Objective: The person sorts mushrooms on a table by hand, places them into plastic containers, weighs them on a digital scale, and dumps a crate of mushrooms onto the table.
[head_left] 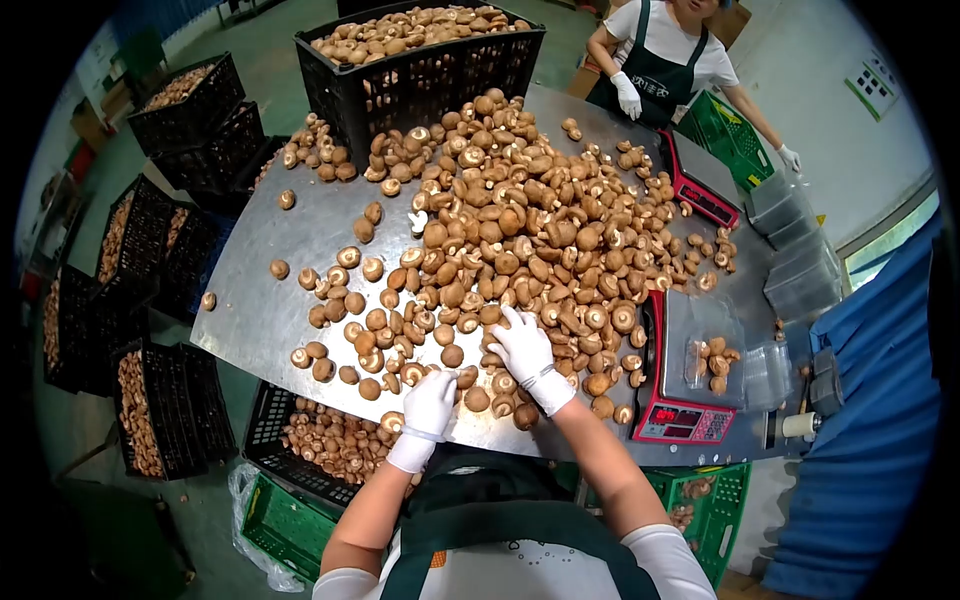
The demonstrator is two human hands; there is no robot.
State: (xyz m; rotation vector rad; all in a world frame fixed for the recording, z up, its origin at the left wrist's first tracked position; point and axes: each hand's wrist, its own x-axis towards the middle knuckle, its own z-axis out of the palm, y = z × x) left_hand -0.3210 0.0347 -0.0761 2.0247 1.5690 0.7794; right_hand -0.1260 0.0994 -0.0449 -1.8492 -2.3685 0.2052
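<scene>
Brown shiitake mushrooms point(550, 220) lie heaped on a metal table point(262, 335), thinning out toward its near edge. My left hand point(430, 408), in a white glove, is low over the near edge with its fingers drawn together. A mushroom point(466, 377) lies against its fingertips; whether anything is inside the fingers is hidden. To the right and slightly farther in, my right hand point(524, 348), also gloved in white, reaches to the front of the heap. Its fingers are apart and touch mushrooms there, with none visibly gripped.
Right of the heap, a red scale point(683, 423) bears a clear tray point(695, 362) of mushrooms; another scale point(700, 180) stands behind. Clear trays point(800, 270) are stacked at right. A full black crate point(430, 90) stands at the back. A co-worker point(655, 60) stands across the table.
</scene>
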